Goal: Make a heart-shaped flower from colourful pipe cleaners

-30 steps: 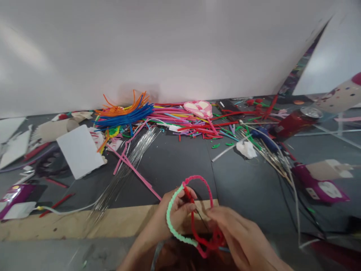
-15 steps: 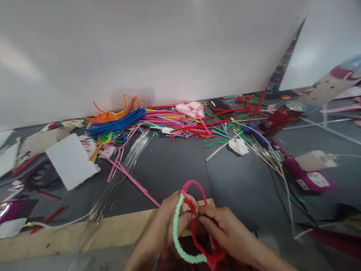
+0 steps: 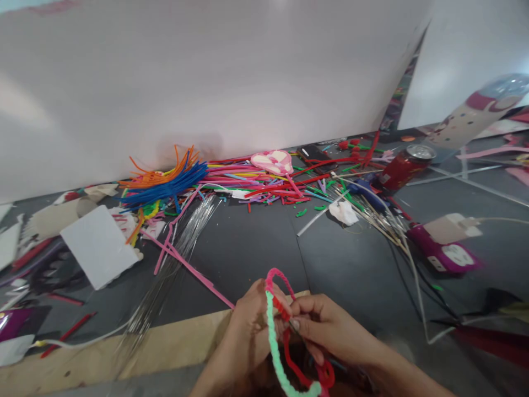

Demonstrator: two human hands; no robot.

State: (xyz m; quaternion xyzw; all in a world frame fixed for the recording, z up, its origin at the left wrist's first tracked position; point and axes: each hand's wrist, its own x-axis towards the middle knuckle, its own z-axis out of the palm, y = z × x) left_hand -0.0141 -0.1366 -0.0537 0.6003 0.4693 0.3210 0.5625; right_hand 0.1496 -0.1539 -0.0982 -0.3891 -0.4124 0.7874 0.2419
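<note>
Low in the middle of the view, both hands close on one loop of twisted pipe cleaners. Its left side is a mint-green pipe cleaner [image 3: 273,336], and a pink pipe cleaner [image 3: 276,272] arches over the top. My left hand [image 3: 254,320] pinches the loop near a tightly coiled red part. Right beside it, my right hand [image 3: 320,322] grips a red pipe cleaner [image 3: 291,357] with thumb and forefinger at that coil. The red length hangs down and curls near the bottom edge. Some fingertips are hidden behind the loop.
Blue pipe cleaners [image 3: 169,187] lie heaped at the back beside a pink heart shape [image 3: 273,162]. Thin metal wires [image 3: 194,220] spread at left near a white card [image 3: 99,247]. A red can [image 3: 407,167], a bottle [image 3: 467,118] and a purple power strip [image 3: 442,255] stand right.
The loop's lower part has swung down and right, and the mint-green side looks straighter. Both hands stay together at the red coil. The view has shifted slightly.
</note>
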